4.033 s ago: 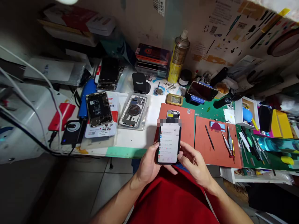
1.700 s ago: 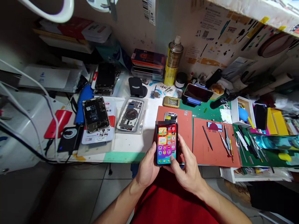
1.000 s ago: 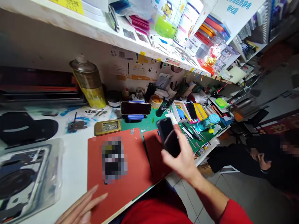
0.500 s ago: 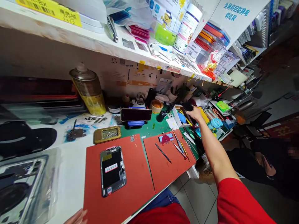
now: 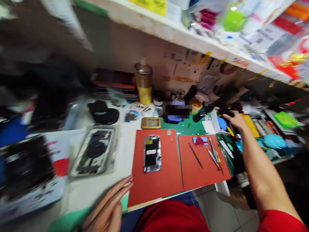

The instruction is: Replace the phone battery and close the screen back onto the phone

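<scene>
My left hand (image 5: 108, 206) lies at the front edge of the bench, fingers stretched out and holding nothing, by the left red mat's edge. My right hand (image 5: 236, 120) reaches far right over a white tray (image 5: 215, 120); its fingers close around a dark object (image 5: 225, 112) whose kind is blurred. A phone screen assembly (image 5: 152, 154), back side up with a white label, rests on the left red mat (image 5: 140, 190). On the right red mat (image 5: 193, 174) lie a black stick-like tool (image 5: 195, 155), tweezers (image 5: 212, 158), a yellow screwdriver (image 5: 219, 159) and a small blue-and-red piece (image 5: 200, 140).
A bagged phone housing (image 5: 94, 151) and a black cap-like item (image 5: 103, 112) lie left. Behind the mats stand a gold tin (image 5: 151, 122), a spray can (image 5: 144, 82) and a blue phone stand (image 5: 175, 119). A loaded shelf (image 5: 149, 29) overhangs the bench.
The view has swung left, bringing more of the bench's left side in. My left hand has come further into view. My right hand stays over the white tray with the dark object.
</scene>
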Tool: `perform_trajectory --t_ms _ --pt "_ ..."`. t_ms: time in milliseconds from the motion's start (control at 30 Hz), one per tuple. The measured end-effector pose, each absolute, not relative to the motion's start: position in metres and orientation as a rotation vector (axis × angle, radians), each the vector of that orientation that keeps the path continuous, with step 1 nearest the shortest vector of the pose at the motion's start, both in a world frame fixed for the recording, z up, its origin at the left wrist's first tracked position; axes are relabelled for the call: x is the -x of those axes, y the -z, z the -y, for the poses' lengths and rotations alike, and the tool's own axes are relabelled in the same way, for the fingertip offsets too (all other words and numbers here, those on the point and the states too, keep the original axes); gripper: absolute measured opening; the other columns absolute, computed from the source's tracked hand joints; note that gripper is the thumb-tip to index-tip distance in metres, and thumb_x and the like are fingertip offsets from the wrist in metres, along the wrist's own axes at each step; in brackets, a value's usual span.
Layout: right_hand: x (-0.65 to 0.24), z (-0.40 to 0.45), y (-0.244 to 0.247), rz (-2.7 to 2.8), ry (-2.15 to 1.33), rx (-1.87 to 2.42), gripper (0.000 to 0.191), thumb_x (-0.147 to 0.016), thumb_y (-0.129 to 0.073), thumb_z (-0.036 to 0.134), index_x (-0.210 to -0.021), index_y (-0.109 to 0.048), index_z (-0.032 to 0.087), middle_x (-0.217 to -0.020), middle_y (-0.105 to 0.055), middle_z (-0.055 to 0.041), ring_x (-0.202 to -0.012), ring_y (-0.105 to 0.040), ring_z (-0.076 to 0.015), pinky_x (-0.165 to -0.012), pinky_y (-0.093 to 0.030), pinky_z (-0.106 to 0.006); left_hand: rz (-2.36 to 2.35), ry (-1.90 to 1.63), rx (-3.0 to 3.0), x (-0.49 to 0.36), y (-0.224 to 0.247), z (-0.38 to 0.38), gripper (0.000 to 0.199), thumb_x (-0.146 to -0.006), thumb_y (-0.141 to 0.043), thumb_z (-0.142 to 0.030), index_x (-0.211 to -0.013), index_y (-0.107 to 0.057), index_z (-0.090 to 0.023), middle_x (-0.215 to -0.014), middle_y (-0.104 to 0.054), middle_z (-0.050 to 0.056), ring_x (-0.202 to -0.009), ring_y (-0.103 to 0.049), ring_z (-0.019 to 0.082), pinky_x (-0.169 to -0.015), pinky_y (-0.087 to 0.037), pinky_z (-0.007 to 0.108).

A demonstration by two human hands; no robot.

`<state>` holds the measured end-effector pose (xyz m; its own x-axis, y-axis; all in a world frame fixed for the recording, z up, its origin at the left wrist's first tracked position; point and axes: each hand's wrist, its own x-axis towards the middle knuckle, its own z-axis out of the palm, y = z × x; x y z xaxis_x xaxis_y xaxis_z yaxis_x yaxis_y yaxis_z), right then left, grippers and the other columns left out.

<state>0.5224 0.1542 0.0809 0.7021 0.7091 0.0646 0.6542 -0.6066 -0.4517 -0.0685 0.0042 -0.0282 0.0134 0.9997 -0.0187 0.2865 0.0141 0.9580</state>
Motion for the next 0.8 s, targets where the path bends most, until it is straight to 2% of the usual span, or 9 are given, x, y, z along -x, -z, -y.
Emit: perform_trajectory --t_ms 67,133,167,233,300,400,500,600,800 --pt "-0.503 -0.144 -0.089 1.022 -0.069 2.378 0.039 -0.107 -0.062 0.057 -0.103 -0.080 0.022 -0.118 -0.077 -0.0203 -0.132 -0.069 -0.0399 -0.115 -0.050 -0.062 -1.485 -1.099 -1.457 0.059 0.013 -0.006 0.021 -0.091 -0.081 -0.045 -0.108 -0.090 -0.035 -0.116 -0.087 0.003 -0.109 -0.082 0.029 -0.109 -0.063 0.034" --pt "-0.473 -0.126 -0.092 0.990 0.019 2.270 0.051 -0.105 -0.053 0.069 -0.092 -0.079 0.027 -0.113 -0.077 -0.0254 -0.135 -0.065 -0.0464 -0.113 -0.047 -0.067 -1.565 -1.106 -1.430 0.053 0.007 -0.009 0.023 -0.093 -0.081 -0.044 -0.112 -0.089 -0.034 -0.096 -0.087 0.002 -0.078 -0.081 0.021 -0.083 -0.066 0.027" --pt "-0.452 -0.113 -0.091 1.002 0.019 2.210 0.054 -0.102 -0.053 0.074 -0.088 -0.078 0.028 -0.107 -0.077 -0.0247 -0.128 -0.069 -0.0471 -0.108 -0.050 -0.068 -1.604 -1.110 -1.416 0.050 0.006 -0.010 0.022 -0.092 -0.083 -0.045 -0.110 -0.089 -0.034 -0.089 -0.085 0.001 -0.069 -0.078 0.019 -0.076 -0.064 0.026" --pt "-0.400 -0.083 -0.082 1.071 -0.120 2.096 0.056 -0.099 -0.057 0.079 -0.083 -0.075 0.028 -0.087 -0.076 -0.0182 -0.094 -0.077 -0.0404 -0.091 -0.059 -0.064 -1.651 -1.103 -1.429 0.043 0.007 -0.013 0.023 -0.088 -0.087 -0.049 -0.104 -0.088 -0.032 -0.079 -0.082 0.000 -0.062 -0.073 0.018 -0.071 -0.060 0.027" --pt "-0.340 -0.057 -0.066 1.166 -0.415 1.997 0.052 -0.095 -0.067 0.078 -0.094 -0.080 0.027 -0.081 -0.078 -0.0119 -0.067 -0.074 -0.0295 -0.068 -0.062 -0.050 -1.661 -1.073 -1.502 0.032 0.009 -0.018 0.032 -0.085 -0.090 -0.055 -0.105 -0.086 -0.030 -0.082 -0.081 0.002 -0.070 -0.074 0.022 -0.075 -0.060 0.031" --pt "-0.262 -0.039 -0.040 0.910 -1.180 1.676 0.055 -0.090 -0.080 0.067 -0.122 -0.076 0.023 -0.117 -0.084 -0.0160 -0.056 -0.073 -0.0210 -0.040 -0.047 -0.031 -1.639 -1.025 -1.681 0.007 0.013 -0.024 0.050 -0.091 -0.084 -0.058 -0.128 -0.077 -0.025 -0.117 -0.082 0.012 -0.109 -0.077 0.034 -0.099 -0.060 0.044" --pt "-0.219 -0.042 -0.025 0.549 -1.510 1.474 0.059 -0.080 -0.091 0.054 -0.123 -0.072 0.018 -0.135 -0.078 -0.0215 -0.057 -0.076 -0.0189 -0.035 -0.041 -0.023 -1.600 -0.998 -1.863 -0.015 0.018 -0.027 0.064 -0.100 -0.075 -0.049 -0.154 -0.059 -0.019 -0.149 -0.069 0.021 -0.141 -0.063 0.040 -0.117 -0.053 0.055" --pt "-0.206 -0.052 -0.023 0.364 -1.551 1.416 0.054 -0.075 -0.094 0.042 -0.118 -0.073 0.016 -0.130 -0.080 -0.0218 -0.054 -0.075 -0.0171 -0.035 -0.038 -0.020 -1.593 -0.936 -1.958 -0.026 0.023 -0.027 0.063 -0.107 -0.063 -0.036 -0.165 -0.045 -0.017 -0.149 -0.067 0.022 -0.140 -0.064 0.036 -0.113 -0.057 0.051" --pt "-0.195 -0.056 -0.026 0.245 -1.572 1.394 0.049 -0.065 -0.092 0.028 -0.109 -0.074 0.015 -0.123 -0.082 -0.0192 -0.049 -0.071 -0.0139 -0.035 -0.031 -0.018 -1.669 -0.917 -1.923 -0.028 0.030 -0.024 0.059 -0.110 -0.050 -0.023 -0.168 -0.039 -0.020 -0.147 -0.065 0.019 -0.141 -0.064 0.030 -0.111 -0.060 0.047"
